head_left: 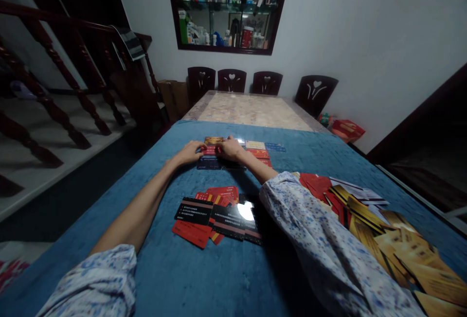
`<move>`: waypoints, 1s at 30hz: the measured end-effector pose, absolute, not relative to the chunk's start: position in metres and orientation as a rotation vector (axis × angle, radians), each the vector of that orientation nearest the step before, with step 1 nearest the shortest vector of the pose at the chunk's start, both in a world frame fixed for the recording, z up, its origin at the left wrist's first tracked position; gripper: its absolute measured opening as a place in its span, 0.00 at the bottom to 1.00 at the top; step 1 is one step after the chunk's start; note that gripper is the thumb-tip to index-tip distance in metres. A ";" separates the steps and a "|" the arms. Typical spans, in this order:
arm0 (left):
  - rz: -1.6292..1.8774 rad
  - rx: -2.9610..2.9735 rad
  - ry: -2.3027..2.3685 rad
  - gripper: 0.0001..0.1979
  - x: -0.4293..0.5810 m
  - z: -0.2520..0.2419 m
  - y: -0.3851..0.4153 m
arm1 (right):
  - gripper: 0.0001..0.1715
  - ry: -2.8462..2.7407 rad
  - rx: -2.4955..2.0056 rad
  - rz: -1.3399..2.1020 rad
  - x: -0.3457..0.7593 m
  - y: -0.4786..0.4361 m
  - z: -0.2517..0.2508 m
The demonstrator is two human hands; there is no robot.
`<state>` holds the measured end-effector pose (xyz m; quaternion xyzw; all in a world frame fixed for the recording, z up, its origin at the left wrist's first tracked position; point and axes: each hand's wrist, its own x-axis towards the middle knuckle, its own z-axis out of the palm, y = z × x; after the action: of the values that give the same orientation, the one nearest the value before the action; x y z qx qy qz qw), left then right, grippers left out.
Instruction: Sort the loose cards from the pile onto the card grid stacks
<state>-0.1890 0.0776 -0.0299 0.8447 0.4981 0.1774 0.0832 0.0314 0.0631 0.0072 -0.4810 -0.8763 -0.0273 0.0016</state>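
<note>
On the blue cloth (160, 254), several cards lie in rows near the far side. Both hands are at a red card (209, 150) in the middle row: my left hand (191, 152) has curved fingers at its left edge, my right hand (230, 149) has fingertips at its right edge. Above that card is a gold card (213, 140), below it a dark blue card (208, 163). To the right are a cream card (255, 145), a blue card (275, 147) and an orange-red card (257, 153). My right hand and wrist partly hide other cards.
Nearer me lies a loose pile of black cards (193, 211) and red cards (191, 233). Many gold cards (419, 261) and red ones spread at the right, beside my right sleeve. Dark chairs (232, 80) stand beyond the table's bare far end (251, 108).
</note>
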 end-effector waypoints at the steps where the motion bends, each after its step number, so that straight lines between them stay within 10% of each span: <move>1: 0.536 2.521 1.481 0.17 -0.189 -0.029 0.077 | 0.23 -2.753 -1.501 -0.090 0.031 0.064 0.007; 30: 0.641 2.485 1.462 0.17 -0.187 -0.033 0.079 | 0.24 -2.761 -1.423 -0.117 0.030 0.058 0.008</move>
<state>-0.1870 0.0786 -0.0330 0.8377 0.4927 0.2159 0.0939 0.0297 0.0584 0.0078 -0.4577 -0.8882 -0.0375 0.0168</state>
